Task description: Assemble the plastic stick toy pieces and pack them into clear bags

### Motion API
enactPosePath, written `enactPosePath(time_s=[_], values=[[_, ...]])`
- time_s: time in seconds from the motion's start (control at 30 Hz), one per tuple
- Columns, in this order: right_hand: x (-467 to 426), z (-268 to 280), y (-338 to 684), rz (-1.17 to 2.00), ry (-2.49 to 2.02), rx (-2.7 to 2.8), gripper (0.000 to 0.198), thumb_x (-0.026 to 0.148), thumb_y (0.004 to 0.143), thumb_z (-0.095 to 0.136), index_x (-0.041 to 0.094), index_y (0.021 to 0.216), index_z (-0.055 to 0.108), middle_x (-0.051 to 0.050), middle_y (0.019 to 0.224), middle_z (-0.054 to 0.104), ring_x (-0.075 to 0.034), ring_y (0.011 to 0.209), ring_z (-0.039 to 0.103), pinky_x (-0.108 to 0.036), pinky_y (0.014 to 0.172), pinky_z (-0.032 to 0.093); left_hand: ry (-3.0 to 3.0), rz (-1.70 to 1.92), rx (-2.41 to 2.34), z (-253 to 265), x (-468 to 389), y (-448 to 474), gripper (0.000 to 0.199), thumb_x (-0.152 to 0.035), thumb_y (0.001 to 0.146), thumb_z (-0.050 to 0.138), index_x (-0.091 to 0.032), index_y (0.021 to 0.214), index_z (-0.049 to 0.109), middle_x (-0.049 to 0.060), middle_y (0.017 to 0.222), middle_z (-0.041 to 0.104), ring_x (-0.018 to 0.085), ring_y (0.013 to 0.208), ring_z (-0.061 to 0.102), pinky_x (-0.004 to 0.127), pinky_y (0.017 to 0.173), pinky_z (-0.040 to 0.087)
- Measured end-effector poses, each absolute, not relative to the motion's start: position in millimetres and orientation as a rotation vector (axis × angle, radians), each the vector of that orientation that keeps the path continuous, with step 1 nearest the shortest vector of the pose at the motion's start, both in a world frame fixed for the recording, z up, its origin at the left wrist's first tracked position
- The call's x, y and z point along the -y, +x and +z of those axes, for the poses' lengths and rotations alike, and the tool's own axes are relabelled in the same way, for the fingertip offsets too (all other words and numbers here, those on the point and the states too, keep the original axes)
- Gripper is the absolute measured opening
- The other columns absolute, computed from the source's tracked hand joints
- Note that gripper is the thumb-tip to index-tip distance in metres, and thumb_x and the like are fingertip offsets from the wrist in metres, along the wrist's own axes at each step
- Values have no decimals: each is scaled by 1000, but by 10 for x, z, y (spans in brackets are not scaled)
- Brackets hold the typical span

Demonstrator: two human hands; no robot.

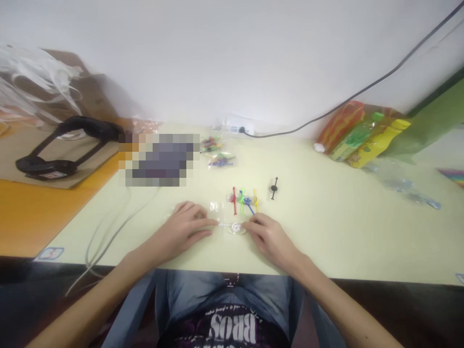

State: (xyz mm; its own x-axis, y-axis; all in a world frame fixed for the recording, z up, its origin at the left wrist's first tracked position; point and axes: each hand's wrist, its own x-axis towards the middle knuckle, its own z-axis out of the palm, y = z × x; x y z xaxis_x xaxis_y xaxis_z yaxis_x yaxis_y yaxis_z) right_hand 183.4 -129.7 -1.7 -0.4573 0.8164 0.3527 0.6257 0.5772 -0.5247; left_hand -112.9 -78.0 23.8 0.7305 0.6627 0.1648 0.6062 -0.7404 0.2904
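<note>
A white arrow spinner (236,227) with a round clear base lies between my hands near the table's front edge. My left hand (187,223) rests palm down, its index finger stretched to the spinner's left end and its thumb apart below. Clear plastic film (214,207) shows beside those fingers. From the other side, my right hand (267,235) pinches the spinner's right end, though its fingertips partly hide the contact. Just beyond stand a red arrow spinner (234,200), a green one (242,195), a blue one (247,200) and a yellow one (255,199). A black arrow spinner (274,188) lies farther right.
Bagged colourful spinners (220,160) lie toward the wall, near a power strip (235,126). A blurred-out dark device (163,159) is at left, with cables (123,224) below it. Bottles (377,140) and crumpled plastic (398,183) are at right. A black frame-like object (68,147) sits far left.
</note>
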Motion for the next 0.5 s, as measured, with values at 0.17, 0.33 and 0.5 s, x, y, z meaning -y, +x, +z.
enactPosePath(time_s=[0.17, 0.33, 0.5], values=[[1303, 8, 1826, 443, -1157, 2235, 27, 5, 98, 48, 17, 100, 71, -9, 94, 64, -20, 82, 61, -32, 74, 53, 2658, 375, -963, 215, 693, -1128, 23, -35, 105, 51, -24, 103, 71, 2, 97, 67, 19, 97, 58, 38, 96, 36], [1300, 5, 1819, 437, -1159, 2230, 26, 7, 99, 49, 18, 103, 72, -8, 94, 64, -19, 82, 61, -32, 74, 53, 2602, 359, -970, 216, 670, -1084, 24, -33, 106, 48, -22, 95, 66, 1, 97, 70, 18, 95, 60, 37, 94, 36], [1289, -43, 1830, 423, -1153, 2229, 28, 9, 100, 49, 18, 109, 73, -8, 94, 64, -20, 82, 61, -33, 75, 53, 2602, 385, -989, 192, 666, -1045, 29, -49, 99, 60, -26, 114, 69, 1, 94, 71, 20, 94, 63, 36, 92, 37]])
